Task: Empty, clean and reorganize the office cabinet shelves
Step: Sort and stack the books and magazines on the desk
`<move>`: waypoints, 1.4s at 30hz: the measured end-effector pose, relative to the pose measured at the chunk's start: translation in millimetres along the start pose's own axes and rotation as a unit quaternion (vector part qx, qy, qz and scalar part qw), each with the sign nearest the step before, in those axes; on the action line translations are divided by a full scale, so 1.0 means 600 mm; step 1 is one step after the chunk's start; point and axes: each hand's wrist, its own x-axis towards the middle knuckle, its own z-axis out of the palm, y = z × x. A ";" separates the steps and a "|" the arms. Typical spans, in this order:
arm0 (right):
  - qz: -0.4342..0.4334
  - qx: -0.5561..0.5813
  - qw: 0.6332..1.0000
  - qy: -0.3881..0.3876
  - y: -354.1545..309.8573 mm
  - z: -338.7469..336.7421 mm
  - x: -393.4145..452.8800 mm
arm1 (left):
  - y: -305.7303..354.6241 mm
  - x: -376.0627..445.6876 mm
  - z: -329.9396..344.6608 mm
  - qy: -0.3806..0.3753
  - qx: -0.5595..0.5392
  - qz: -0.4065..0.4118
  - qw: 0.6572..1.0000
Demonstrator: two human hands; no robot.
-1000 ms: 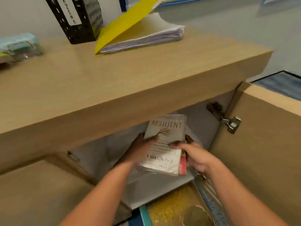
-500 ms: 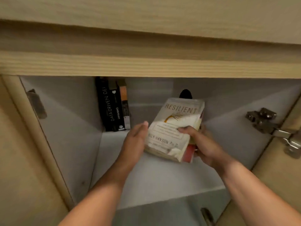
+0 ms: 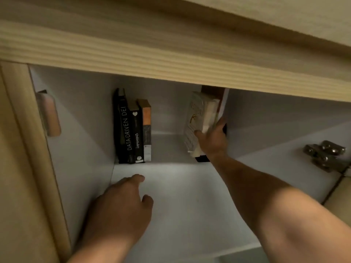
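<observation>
I look into an open cabinet with a white shelf (image 3: 190, 215). My right hand (image 3: 212, 141) reaches deep inside and grips a small stack of books, the white "Resilient" book (image 3: 195, 118) on its outer side, held nearly upright at the back of the shelf. A dark book edge (image 3: 202, 159) shows under my wrist. My left hand (image 3: 121, 207) rests over the front left of the shelf with relaxed fingers, holding nothing. Three books (image 3: 133, 128) stand upright in the back left corner.
The wooden countertop edge (image 3: 171, 59) overhangs the opening. A metal hinge (image 3: 324, 156) sits on the right inner wall, another hinge (image 3: 48, 112) on the left wall. The shelf between the standing books and my right hand is bare white board.
My right hand has carried the books further back and turned them upright. My left hand let go of them and dropped to the front of the shelf. The view moved closer into the cabinet.
</observation>
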 end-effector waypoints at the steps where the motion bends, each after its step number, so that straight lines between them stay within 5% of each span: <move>1: 0.004 -0.004 1.000 0.007 0.002 0.004 -0.001 | -0.003 -0.002 0.001 0.007 -0.003 -0.003 1.000; 16: 0.132 0.020 0.991 0.031 0.074 0.056 0.012 | -0.014 -0.008 0.015 0.068 -0.038 -0.008 0.997; 34: 0.254 -0.007 0.967 0.017 0.051 0.039 0.002 | -0.007 -0.014 0.002 0.026 -0.111 -0.046 0.992; 38: 0.299 0.054 0.951 0.062 0.000 0.037 -0.045 | 0.004 -0.017 -0.008 0.006 -0.074 -0.043 0.996; 42: 0.252 0.190 0.948 0.036 -0.095 -0.005 -0.171 | 0.037 -0.033 -0.019 -0.093 0.038 -0.003 0.995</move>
